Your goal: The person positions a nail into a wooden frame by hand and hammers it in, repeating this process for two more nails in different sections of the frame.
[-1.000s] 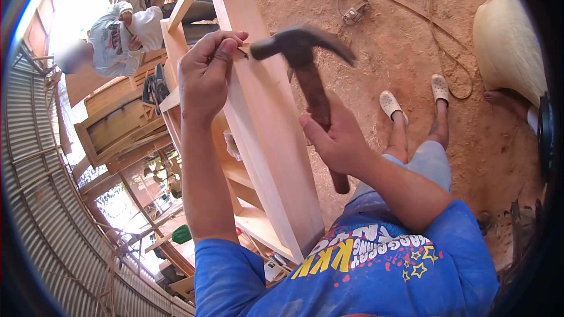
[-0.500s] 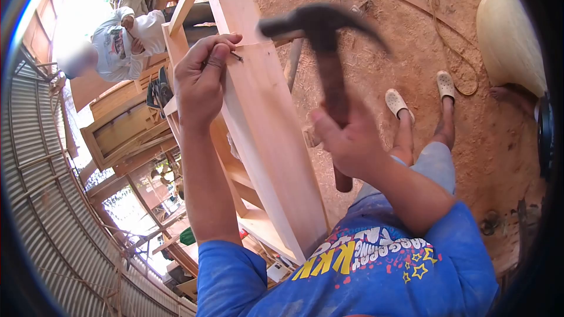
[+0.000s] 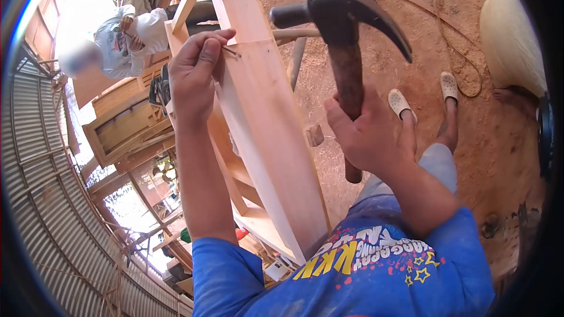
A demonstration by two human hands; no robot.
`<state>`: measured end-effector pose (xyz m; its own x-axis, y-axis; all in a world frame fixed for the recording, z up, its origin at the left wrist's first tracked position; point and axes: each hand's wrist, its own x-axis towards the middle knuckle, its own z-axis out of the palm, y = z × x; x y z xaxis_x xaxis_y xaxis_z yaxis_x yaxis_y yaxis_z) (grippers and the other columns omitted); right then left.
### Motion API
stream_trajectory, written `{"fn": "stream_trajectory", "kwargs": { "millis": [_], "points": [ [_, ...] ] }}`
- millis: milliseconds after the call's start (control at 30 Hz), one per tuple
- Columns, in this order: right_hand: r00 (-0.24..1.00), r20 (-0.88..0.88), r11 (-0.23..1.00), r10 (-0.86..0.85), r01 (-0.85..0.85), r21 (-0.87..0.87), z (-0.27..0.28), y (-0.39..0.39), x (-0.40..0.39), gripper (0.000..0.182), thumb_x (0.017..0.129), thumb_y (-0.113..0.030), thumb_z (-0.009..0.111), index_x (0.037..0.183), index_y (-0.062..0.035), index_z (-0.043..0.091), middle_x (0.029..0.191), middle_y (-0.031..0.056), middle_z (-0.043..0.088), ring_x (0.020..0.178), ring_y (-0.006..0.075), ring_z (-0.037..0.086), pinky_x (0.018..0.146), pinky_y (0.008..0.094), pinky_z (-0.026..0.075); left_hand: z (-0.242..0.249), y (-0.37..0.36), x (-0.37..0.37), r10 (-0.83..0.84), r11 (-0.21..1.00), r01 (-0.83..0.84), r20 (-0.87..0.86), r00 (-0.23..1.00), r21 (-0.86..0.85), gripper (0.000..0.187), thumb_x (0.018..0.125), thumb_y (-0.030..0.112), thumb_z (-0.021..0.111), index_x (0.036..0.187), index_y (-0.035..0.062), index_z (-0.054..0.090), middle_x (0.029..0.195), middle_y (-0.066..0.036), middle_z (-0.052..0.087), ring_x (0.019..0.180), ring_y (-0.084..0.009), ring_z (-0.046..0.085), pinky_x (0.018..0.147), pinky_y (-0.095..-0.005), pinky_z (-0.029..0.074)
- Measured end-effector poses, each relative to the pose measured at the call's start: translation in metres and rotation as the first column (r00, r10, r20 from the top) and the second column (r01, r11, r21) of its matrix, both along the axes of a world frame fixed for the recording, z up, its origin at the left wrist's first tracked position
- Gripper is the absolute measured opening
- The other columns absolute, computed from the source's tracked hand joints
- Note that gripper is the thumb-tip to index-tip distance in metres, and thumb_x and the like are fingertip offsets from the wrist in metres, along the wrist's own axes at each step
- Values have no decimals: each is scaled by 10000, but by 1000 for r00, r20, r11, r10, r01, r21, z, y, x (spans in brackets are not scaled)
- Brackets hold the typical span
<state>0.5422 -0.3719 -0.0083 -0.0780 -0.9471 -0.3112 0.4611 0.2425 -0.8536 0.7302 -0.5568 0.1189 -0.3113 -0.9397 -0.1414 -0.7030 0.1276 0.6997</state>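
Observation:
My left hand (image 3: pixel 197 73) pinches a thin nail (image 3: pixel 231 51) between thumb and forefinger. The nail slants against the pale wooden frame (image 3: pixel 276 123), close to a joint line across the wood. In my right hand (image 3: pixel 367 132) is a claw hammer (image 3: pixel 343 29), gripped round its dark wooden handle. Its head is raised to the right of the nail and apart from it, with the striking face toward the nail and the claw curving right.
Another person (image 3: pixel 126 41) in a light shirt is at the upper left. Beneath them are stacked wooden panels (image 3: pixel 120 129). A cord (image 3: pixel 437 23) and wood shavings lie on the dirt floor, and a large pale rounded object (image 3: pixel 514 35) stands at the right.
The hammer has moved right and slightly up, away from the nail. My left hand has stayed at the nail, shifting only slightly in view.

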Motion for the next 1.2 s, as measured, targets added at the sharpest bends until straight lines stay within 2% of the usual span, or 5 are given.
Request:
{"fn": "stream_trajectory", "kwargs": {
  "millis": [367, 467, 767, 867, 1200],
  "points": [
    [981, 191, 1000, 17, -16, -6, -6, 6, 25, 218, 972, -133, 657, 1109, -30, 523, 779, 99, 636, 705, 192, 655, 675, 405, 517, 3, 3, -3, -96, 995, 96, 72, 993, 8, 270, 1075, 252, 640, 1095, 4, 743, 1208, -114, 761, 937, -93, 660, 743, -212, 492],
    [982, -20, 978, 189, -190, -83, -7, -10, 34, 207, 970, -130, 655, 1100, -25, 533, 751, 95, 618, 696, 198, 652, 665, 414, 511, 0, 3, -2, -59, 998, 58, 31, 998, 22, 261, 1077, 235, 635, 1096, -1, 744, 1208, -114, 761, 983, -110, 673, 747, -214, 492],
    [696, 530, 816, -485, 578, -12, 16, -11, 0, 141, 1068, -52, 510, 945, -116, 534, 711, -17, 583, 575, 11, 536, 474, 212, 410, -1, 6, -1, -66, 998, 67, 55, 996, -19, 242, 1084, 188, 613, 1102, -18, 738, 1203, -135, 756, 1116, -171, 690, 948, -300, 549],
    [960, -32, 953, 280, -281, -116, -16, -15, 24, 288, 923, -89, 623, 1153, 37, 502, 752, 257, 596, 679, 495, 601, 659, 514, 505, 1, 5, -5, -18, 999, 22, 125, 992, -31, 240, 1086, 176, 603, 1080, -26, 733, 1210, -145, 752, 1161, -209, 691, 1003, -337, 541],
    [975, 198, 986, 102, -126, 113, -21, -8, -17, 267, 951, -119, 637, 1153, 9, 519, 829, 95, 639, 723, 182, 661, 654, 376, 526, 2, 1, 3, -18, 999, 15, 54, 998, 51, 270, 1095, 211, 592, 1114, -29, 714, 1238, -148, 739, 1222, -235, 660, 1077, -369, 490]
  ]
}}
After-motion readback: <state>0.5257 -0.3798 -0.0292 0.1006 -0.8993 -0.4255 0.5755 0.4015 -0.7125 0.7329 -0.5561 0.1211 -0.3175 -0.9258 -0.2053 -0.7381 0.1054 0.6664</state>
